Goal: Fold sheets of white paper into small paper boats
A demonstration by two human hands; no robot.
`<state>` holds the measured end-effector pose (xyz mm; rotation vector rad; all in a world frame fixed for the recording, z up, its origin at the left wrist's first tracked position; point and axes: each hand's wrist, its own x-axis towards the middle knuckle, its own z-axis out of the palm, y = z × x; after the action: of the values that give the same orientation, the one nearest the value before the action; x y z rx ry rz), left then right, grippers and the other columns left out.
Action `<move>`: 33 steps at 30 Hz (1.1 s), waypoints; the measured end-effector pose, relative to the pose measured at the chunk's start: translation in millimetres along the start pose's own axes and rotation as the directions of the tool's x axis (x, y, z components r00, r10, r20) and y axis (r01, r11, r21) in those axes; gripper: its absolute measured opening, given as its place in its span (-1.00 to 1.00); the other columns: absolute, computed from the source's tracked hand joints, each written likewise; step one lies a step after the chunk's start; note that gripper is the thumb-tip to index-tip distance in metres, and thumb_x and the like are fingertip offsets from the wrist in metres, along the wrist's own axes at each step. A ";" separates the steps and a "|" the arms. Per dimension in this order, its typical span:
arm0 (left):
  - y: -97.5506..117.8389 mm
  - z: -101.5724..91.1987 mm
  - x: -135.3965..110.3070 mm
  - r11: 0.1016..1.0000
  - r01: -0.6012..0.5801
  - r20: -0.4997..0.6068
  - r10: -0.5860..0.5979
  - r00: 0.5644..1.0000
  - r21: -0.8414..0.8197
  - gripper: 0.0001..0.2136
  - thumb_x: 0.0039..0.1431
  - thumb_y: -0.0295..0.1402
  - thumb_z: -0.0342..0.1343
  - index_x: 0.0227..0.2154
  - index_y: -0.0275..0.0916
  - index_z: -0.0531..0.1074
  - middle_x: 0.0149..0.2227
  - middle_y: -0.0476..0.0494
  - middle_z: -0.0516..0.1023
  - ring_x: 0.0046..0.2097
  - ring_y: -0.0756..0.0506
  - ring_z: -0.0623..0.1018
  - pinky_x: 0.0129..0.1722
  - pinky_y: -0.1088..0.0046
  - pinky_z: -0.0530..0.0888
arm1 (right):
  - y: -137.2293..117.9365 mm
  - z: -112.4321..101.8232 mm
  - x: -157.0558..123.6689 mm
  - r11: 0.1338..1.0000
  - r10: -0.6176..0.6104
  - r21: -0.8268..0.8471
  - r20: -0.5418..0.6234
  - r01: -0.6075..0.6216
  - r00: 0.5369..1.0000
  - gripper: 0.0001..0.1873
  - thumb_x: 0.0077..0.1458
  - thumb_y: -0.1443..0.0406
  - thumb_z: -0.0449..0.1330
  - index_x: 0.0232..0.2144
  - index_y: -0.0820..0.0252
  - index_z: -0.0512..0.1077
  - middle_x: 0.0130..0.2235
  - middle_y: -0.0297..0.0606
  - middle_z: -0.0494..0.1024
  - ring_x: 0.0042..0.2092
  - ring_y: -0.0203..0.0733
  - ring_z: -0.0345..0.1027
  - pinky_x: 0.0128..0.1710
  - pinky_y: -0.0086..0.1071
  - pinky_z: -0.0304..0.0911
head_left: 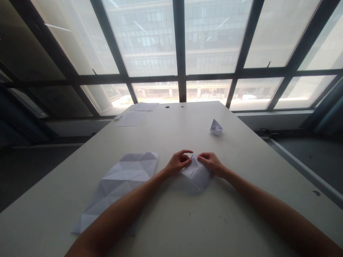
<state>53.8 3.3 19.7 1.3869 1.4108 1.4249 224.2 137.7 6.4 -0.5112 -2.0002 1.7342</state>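
My left hand and my right hand meet over a folded piece of white paper near the middle of the white table. Fingers of both hands pinch its upper part from either side, hiding some of its folds. Farther ahead, to the right, stands a small white paper boat, out of reach of my fingers. Left of my left forearm lies a large white sheet creased into a pattern of triangles, its lower corner partly under that forearm.
At the table's far end lie a stack of papers and a loose sheet, with a small white object at the edge. Large windows stand beyond the table. Dark holes mark the far end.
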 end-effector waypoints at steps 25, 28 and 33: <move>-22.0 -5.2 3.9 0.814 -0.276 0.081 0.274 0.958 0.511 -0.94 0.17 -0.38 0.24 -0.34 -0.22 0.59 -0.26 -0.12 0.55 -0.28 -0.02 0.52 -0.28 0.50 0.46 | 13.2 2.5 -0.6 0.657 -0.371 -0.665 0.124 0.354 0.920 -0.90 0.11 0.40 0.28 -0.38 0.10 0.56 -0.32 -0.28 0.51 -0.22 -0.19 0.36 -0.19 -0.36 0.25; -21.2 -8.0 2.7 0.769 -0.325 0.120 0.312 0.942 0.551 -0.93 0.20 -0.37 0.22 -0.32 -0.19 0.61 -0.24 -0.13 0.56 -0.24 -0.04 0.53 -0.23 0.47 0.46 | 13.8 2.2 -0.5 0.654 -0.392 -0.651 0.146 0.386 0.909 -0.87 0.11 0.41 0.27 -0.37 0.08 0.58 -0.32 -0.28 0.52 -0.23 -0.19 0.37 -0.19 -0.36 0.25; -15.9 -11.8 1.2 0.641 -0.387 0.192 0.354 0.915 0.663 -0.89 0.24 -0.32 0.19 -0.34 -0.13 0.62 -0.25 -0.11 0.59 -0.23 -0.04 0.54 -0.19 0.45 0.45 | 15.2 1.6 -0.6 0.648 -0.407 -0.633 0.182 0.423 0.895 -0.87 0.12 0.38 0.26 -0.36 0.07 0.61 -0.31 -0.26 0.54 -0.23 -0.18 0.37 -0.19 -0.34 0.26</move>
<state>39.1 4.5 6.5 2.2884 1.8024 1.1019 223.6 138.2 -8.8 -0.1967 -2.4846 0.7180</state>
